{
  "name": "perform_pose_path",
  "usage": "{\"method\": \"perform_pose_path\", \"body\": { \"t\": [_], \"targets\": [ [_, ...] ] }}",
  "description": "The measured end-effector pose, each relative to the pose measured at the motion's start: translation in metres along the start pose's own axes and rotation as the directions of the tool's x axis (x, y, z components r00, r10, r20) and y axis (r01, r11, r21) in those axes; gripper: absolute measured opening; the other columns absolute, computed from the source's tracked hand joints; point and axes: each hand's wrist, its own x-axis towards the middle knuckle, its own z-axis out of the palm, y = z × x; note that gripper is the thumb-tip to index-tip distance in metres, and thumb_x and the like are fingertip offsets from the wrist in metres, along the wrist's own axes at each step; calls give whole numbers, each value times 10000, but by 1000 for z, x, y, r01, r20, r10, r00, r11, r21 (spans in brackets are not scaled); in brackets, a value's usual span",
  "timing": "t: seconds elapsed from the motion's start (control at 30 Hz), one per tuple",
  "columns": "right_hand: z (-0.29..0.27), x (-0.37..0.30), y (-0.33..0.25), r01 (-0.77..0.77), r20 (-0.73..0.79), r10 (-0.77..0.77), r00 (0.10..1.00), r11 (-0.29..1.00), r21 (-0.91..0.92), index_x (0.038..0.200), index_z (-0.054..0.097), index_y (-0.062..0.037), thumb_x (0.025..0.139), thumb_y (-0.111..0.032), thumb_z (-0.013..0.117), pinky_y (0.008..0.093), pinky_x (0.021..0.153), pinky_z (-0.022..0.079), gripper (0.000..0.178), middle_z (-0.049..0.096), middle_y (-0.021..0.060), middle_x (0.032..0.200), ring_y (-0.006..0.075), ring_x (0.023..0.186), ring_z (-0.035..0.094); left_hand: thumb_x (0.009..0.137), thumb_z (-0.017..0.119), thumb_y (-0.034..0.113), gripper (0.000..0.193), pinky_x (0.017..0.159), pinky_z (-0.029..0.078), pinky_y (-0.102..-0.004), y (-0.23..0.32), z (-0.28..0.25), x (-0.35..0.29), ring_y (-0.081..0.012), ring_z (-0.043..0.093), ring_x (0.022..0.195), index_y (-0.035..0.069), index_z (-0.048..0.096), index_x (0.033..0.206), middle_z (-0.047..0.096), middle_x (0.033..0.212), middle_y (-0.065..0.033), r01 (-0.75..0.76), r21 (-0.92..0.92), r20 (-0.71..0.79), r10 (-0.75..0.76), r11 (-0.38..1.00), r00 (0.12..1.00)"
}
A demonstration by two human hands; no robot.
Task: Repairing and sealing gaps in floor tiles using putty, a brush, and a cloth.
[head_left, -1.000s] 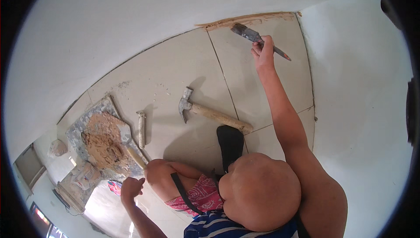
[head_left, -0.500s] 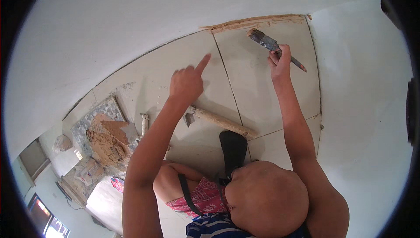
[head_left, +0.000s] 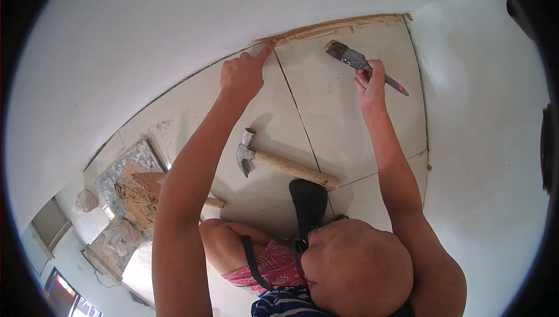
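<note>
My left hand (head_left: 241,78) reaches to the foot of the wall. Its index finger is stretched out, with the tip at the left end of a tan strip of filler (head_left: 343,25) along the wall-floor joint; the other fingers are curled and hold nothing. In my right hand (head_left: 372,87) is a paintbrush (head_left: 354,59), gripped by the handle above the pale floor tiles. Its dark bristles, tan at the tip, point up and left toward the strip.
A claw hammer (head_left: 291,167) lies on the tiles by my dark-clad foot (head_left: 308,200). To the left, a stained board (head_left: 148,154) bears a heap of tan paste (head_left: 131,200), partly behind my left arm. A short wooden handle (head_left: 215,202) shows nearby. White walls (head_left: 477,113) border the floor.
My left hand has moved forward and slightly left, bringing its fingertip to the filler at the wall. The hammer's head is now uncovered. The paintbrush has barely shifted.
</note>
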Motion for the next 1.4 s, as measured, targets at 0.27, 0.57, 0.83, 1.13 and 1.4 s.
{"method": "perform_pose_path", "body": {
  "t": [0.27,0.57,0.83,1.13,1.4],
  "targets": [
    [20,-6,3,29,8,-29,1000,999,27,676,443,-92,782,-246,561,218,383,202,221,439,-5,571,61,407,273,811,525,75,736,703,547,-393,1,-2,5,-272,668,788,334,269,1451,638,909,-151,24,-19,42,-23,1000,999],
    [24,-15,1,137,0,-137,991,984,-114,779,446,-98,801,-272,570,184,518,305,215,506,-17,711,47,561,414,819,531,119,639,653,530,-427,8,-5,-18,-311,644,731,246,349,1418,630,863,-160,81,-178,-52,-91,981,994],
    [81,-17,35,623,17,-655,756,711,-327,845,389,-17,864,-152,517,299,664,419,187,501,77,795,149,698,490,786,536,57,600,571,477,-411,20,8,-106,-284,565,540,111,412,1370,560,633,-139,20,-624,-270,-240,781,933],
    [137,-31,64,706,-31,-786,617,571,-418,804,373,-23,855,-136,509,349,577,416,184,523,116,673,220,600,508,769,541,36,571,557,476,-422,29,4,-185,-322,597,574,57,449,1332,600,720,-188,123,-737,-141,-330,664,933],
    [161,-63,93,696,-21,-746,665,630,-345,795,368,-20,849,-116,511,364,565,402,181,514,123,680,224,598,503,768,546,35,561,550,466,-402,30,17,-223,-282,576,544,40,464,1323,606,720,-181,207,-758,-58,-379,619,923]
  ]
}}
